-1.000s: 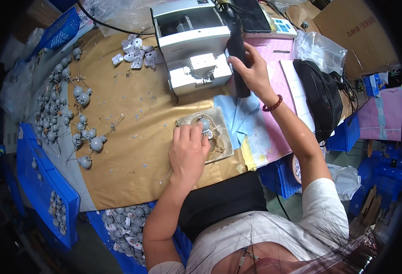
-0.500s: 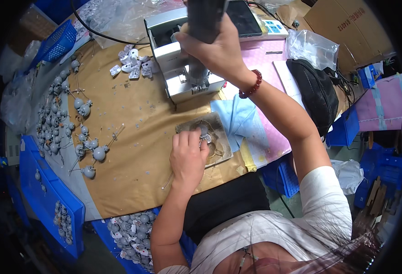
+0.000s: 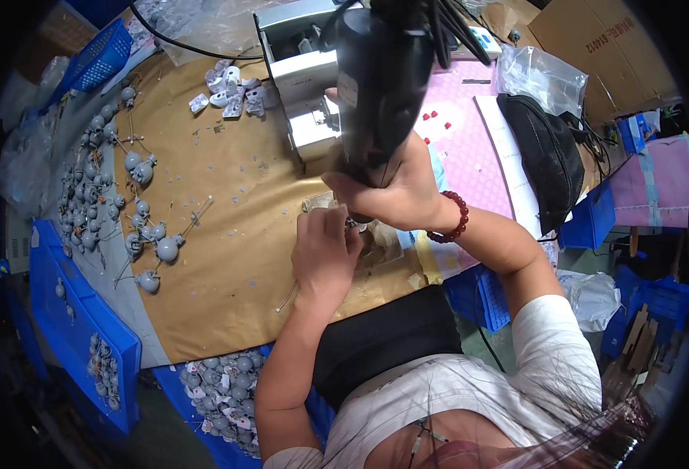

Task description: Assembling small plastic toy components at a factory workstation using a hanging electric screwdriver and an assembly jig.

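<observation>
My right hand (image 3: 407,191) is wrapped round a thick black electric screwdriver (image 3: 383,78) with cables at its top. The tool points down over a worn, flat fixture plate (image 3: 381,244) on the brown-covered table, and its tip is hidden behind the hand. At the plate's left side is my left hand (image 3: 322,254), its fingers bent and pressed together over a small part. That part is mostly hidden by the fingers and the tool. A thin wire (image 3: 286,298) sticks out beside the left wrist.
Behind the plate stands a silver screw feeder (image 3: 305,86). White plastic pieces (image 3: 231,90) lie beside it. Grey balls with wires (image 3: 90,195) cover the table's left side, with more in a blue bin (image 3: 223,399) below. To the right lies a black pouch (image 3: 544,156).
My right hand has brought the screwdriver from the screw feeder down toward me, over the fixture plate. My left hand has stayed at the plate.
</observation>
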Available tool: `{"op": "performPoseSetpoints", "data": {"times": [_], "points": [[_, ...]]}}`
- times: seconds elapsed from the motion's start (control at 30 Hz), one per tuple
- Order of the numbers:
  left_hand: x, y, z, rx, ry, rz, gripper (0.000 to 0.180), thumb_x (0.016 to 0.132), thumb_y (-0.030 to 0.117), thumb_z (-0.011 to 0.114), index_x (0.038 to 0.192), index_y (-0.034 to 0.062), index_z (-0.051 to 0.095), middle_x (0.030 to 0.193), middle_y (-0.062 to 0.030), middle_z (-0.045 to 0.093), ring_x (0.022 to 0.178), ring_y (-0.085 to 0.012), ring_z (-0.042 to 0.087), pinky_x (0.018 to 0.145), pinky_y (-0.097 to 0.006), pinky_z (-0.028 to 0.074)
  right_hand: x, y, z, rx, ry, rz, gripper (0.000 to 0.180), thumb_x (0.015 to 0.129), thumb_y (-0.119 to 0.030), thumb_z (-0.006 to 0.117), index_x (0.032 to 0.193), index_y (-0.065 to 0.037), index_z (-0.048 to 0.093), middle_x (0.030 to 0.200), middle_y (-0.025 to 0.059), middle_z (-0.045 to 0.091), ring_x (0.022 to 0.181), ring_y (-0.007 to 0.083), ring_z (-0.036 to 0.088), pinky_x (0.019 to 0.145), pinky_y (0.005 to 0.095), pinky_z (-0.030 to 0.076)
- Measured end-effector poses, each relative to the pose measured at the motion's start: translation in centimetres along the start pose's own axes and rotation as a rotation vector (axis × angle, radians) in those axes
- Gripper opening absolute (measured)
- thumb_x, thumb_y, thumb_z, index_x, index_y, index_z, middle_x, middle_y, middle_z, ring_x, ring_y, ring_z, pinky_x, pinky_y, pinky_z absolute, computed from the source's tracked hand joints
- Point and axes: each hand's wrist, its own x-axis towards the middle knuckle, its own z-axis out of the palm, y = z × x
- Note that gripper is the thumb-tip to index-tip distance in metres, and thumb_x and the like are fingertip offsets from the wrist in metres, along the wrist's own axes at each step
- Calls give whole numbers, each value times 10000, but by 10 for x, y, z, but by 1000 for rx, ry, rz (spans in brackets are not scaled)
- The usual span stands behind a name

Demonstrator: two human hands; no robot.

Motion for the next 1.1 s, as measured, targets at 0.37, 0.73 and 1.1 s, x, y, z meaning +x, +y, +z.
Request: {"op": "performPoseSetpoints", "data": {"times": [0.37, 0.73, 1.1], "points": [[0, -2, 3, -19, 27, 16, 269, 772, 131, 737, 978, 65, 577, 991, -84, 559, 972, -314, 561, 723, -455, 548, -16, 5, 1, -106, -78, -190, 621, 821, 84, 699, 1380, 29, 434, 870, 46, 632, 757, 97, 579, 685, 254, 467], [1, -8, 3, -112, 100, 150, 267, 765, 115, 749, 954, 45, 574, 952, -98, 537, 910, -332, 548, 716, -459, 515, -38, 22, -4, -221, -132, -333, 575, 815, -56, 776, 1318, -10, 500, 1030, 27, 621, 930, 125, 604, 1043, 374, 434], [0, 0, -4, -109, 23, -15, 341, 793, 98, 737, 1109, 50, 618, 1073, -125, 582, 1051, -355, 543, 869, -449, 495, -12, 9, -18, -116, 38, -83, 493, 826, -37, 738, 1267, 1, 521, 951, 42, 649, 799, 111, 622, 727, 288, 518]]}}
